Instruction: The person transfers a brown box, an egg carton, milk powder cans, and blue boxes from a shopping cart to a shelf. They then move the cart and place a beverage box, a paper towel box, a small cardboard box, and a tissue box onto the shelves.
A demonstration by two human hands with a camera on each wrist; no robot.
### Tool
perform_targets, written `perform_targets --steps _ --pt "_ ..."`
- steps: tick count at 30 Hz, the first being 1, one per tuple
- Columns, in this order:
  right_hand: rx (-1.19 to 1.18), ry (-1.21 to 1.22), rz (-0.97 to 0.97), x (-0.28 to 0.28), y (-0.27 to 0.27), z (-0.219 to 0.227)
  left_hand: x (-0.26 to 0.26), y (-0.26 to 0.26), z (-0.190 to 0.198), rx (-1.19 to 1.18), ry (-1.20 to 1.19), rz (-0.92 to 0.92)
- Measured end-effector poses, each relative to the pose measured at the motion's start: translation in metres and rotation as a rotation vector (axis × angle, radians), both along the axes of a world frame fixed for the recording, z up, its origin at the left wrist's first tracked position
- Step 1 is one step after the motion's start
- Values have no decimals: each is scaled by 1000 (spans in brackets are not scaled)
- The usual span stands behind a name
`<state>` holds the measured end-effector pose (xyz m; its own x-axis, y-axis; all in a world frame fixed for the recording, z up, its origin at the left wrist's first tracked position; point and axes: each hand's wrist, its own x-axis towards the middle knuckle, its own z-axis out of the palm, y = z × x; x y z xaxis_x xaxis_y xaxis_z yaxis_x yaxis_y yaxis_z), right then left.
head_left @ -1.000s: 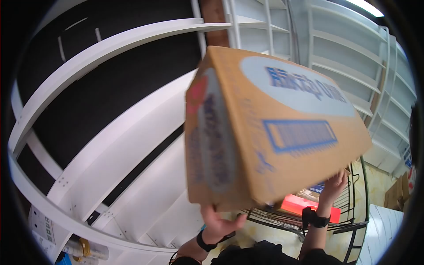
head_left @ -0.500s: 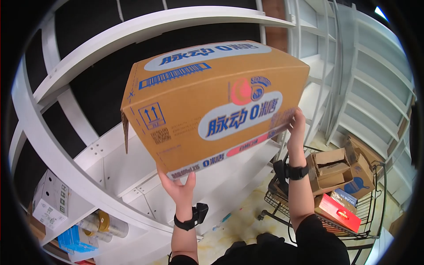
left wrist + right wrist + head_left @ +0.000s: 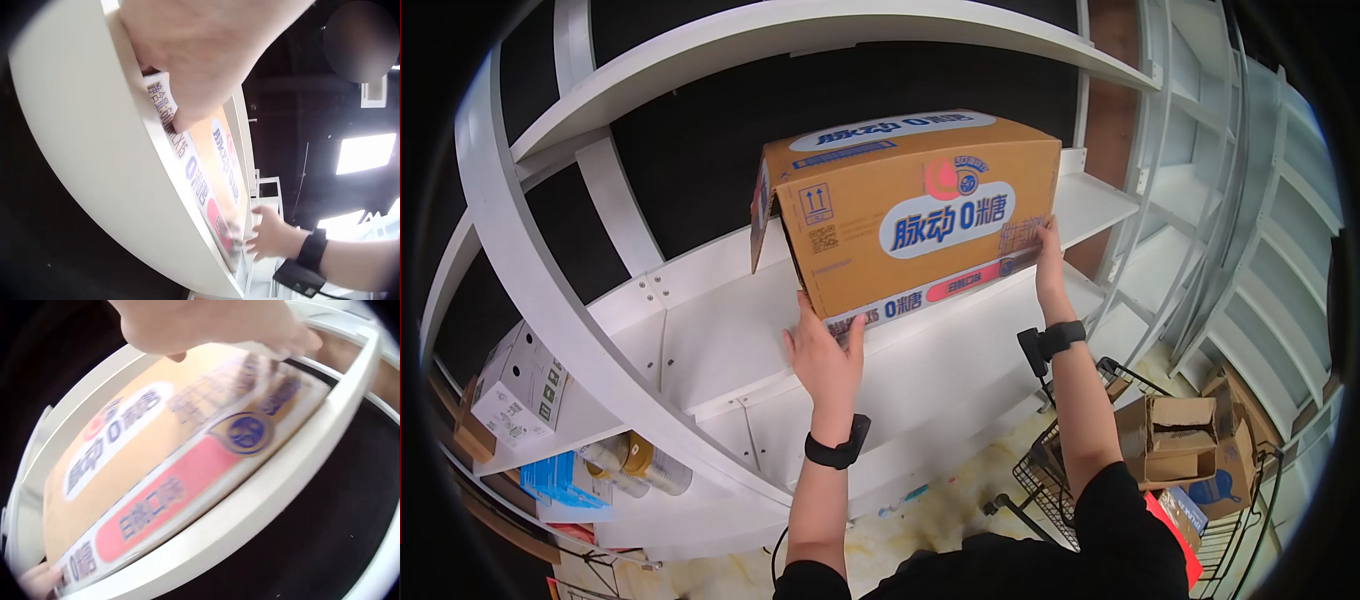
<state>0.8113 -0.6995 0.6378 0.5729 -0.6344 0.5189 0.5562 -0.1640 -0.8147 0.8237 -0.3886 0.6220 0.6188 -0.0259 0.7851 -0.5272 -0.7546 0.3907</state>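
Note:
A brown cardboard box (image 3: 850, 285) with blue lettering and a pink stripe sits on a white shelf (image 3: 710, 340), its bottom edge close to the shelf's front. On its left side a flap hangs loose. My left hand (image 3: 825, 360) holds the lower left corner, thumb on the printed front; its other fingers are partly hidden round the side. At the right end, my right hand (image 3: 1050, 268) touches the box with spread fingers, as the left wrist view also shows of the right hand (image 3: 272, 234).
A wire cart (image 3: 1050, 490) at the lower right carries opened cartons (image 3: 1180, 440) and a red box (image 3: 1175, 540). On the lower left shelves are a white carton (image 3: 520, 385), blue packages (image 3: 560, 485) and canisters (image 3: 655, 465). An upper shelf board (image 3: 850, 25) crosses above the box.
The box has swung from the cart side to the left and moved forward and down onto the shelf, its printed long side now facing me. Both hands have travelled with it.

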Motion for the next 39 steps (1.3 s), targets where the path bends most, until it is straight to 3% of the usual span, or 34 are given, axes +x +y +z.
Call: perform_targets --steps 2,4,5,6,7,8,13,15,26,37,39 --pt "-262 19 -630 16 2 -6 1 -4 -3 4 17 17" --pt "-500 -225 -457 -2 45 37 5 -8 -9 11 -59 52" --pt "-565 -242 -481 -7 75 53 6 -8 -11 15 -57 57" --pt "-698 -257 -368 -21 107 77 7 -8 -12 45 -66 55" --pt "-836 -361 -449 -15 127 85 7 -8 -14 78 -73 53" --pt "-958 -369 -369 -20 152 102 7 -7 -15 87 -69 56" --pt "-1027 -322 -334 4 230 121 10 -3 -21 285 -121 104" --pt "-1074 -208 -513 22 235 119 9 -1 -22 283 -81 76" --pt "-1182 -101 -730 44 166 113 11 -9 -23 370 -157 224" --pt "-1074 -25 -780 45 29 108 11 -13 -22 392 -183 259" --pt "-1078 -11 -893 45 -3 107 12 -13 -23 391 -187 262"
